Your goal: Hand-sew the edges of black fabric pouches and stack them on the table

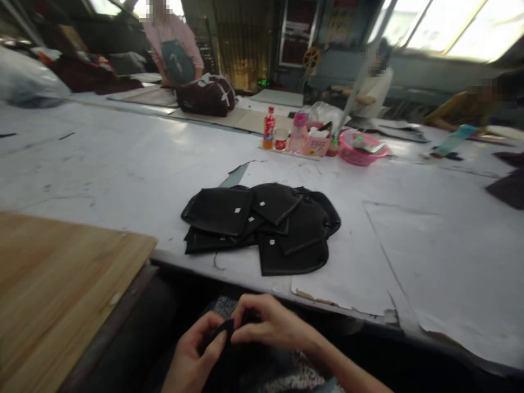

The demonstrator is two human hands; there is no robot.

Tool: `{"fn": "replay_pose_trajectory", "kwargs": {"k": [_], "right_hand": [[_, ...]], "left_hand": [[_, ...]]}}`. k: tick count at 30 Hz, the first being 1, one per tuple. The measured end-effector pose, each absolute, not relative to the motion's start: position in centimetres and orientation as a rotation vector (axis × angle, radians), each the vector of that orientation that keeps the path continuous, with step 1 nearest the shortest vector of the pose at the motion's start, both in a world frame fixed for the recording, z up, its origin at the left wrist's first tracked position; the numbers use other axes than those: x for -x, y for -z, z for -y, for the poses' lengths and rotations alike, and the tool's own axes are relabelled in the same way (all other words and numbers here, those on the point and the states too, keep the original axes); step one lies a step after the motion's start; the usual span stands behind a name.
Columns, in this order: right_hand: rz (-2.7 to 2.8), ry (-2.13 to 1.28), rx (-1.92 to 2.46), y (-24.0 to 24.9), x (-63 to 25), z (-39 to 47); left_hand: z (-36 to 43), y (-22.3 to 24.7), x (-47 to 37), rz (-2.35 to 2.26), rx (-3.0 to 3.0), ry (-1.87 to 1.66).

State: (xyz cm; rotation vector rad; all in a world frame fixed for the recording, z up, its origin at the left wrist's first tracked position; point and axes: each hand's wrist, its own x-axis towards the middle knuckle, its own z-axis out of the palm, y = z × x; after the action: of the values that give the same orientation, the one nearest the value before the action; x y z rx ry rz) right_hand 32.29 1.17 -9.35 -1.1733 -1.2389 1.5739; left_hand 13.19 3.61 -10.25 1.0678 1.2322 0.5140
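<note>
At the bottom centre, below the table edge, my left hand [198,346] pinches a small black piece [227,326] between thumb and fingers. My right hand [266,322] meets it from the right, its thumb and fingers closed on the same piece. Most of the piece is hidden by my hands and dark against my lap. Beyond them, several black panels [221,210] lie overlapped in a pile on the white table [123,174]; some bear small white marks.
A wooden board [61,284] juts in at the left. Behind the pile stand a red-capped bottle [268,128], a pink bottle [298,134], a pink box [317,145] and a pink basket [356,155]. Across the table are several people and a maroon bag [204,97].
</note>
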Motion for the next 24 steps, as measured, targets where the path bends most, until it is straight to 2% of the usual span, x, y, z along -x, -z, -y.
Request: {"fn": "replay_pose_trajectory", "kwargs": {"k": [8, 24], "right_hand": [[0.962, -1.733, 1.156, 9.9, -32.5, -1.4], [1.013, -1.739, 1.176, 10.1, -32.2, -1.3]], "left_hand": [[-3.2, 9.2, -13.8, -1.150, -1.176, -0.558], [-2.8, 9.4, -14.2, -1.124, -1.140, -0.565]]}}
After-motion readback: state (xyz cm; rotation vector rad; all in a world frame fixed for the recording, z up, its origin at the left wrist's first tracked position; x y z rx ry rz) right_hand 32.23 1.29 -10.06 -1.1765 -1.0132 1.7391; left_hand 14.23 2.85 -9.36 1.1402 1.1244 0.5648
